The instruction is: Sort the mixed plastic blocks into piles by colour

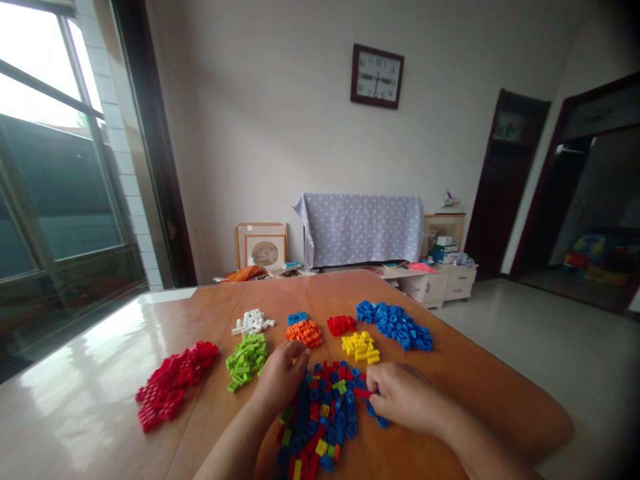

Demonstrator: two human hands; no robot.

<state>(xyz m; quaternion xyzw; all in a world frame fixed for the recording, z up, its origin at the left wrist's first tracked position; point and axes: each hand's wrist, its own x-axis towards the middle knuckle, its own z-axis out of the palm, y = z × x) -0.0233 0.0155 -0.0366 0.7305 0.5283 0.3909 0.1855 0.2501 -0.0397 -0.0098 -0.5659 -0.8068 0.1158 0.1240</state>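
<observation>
A mixed pile of blue round pieces and red, yellow, green and orange toy bricks (325, 420) lies on the wooden table between my forearms. My right hand (407, 397), at the pile's right edge, is closed in a pinch with a red toy brick (363, 393) sticking out from the fingertips. Over the pile's upper left edge, my left hand (284, 372) has its fingers curled and thumb near them; whatever they hold, if anything, is hidden. Just beyond that hand sits a heap of orange bricks (304, 333), with lime green bricks (246, 360) to its left.
Sorted heaps surround the pile on the table (210, 427): dark pink-red bricks (175, 383), white bricks (253, 321), small blue bricks (298, 318), red bricks (342, 325), yellow bricks (361, 347) and many blue bricks (395, 325). The table's right edge curves beyond my right arm.
</observation>
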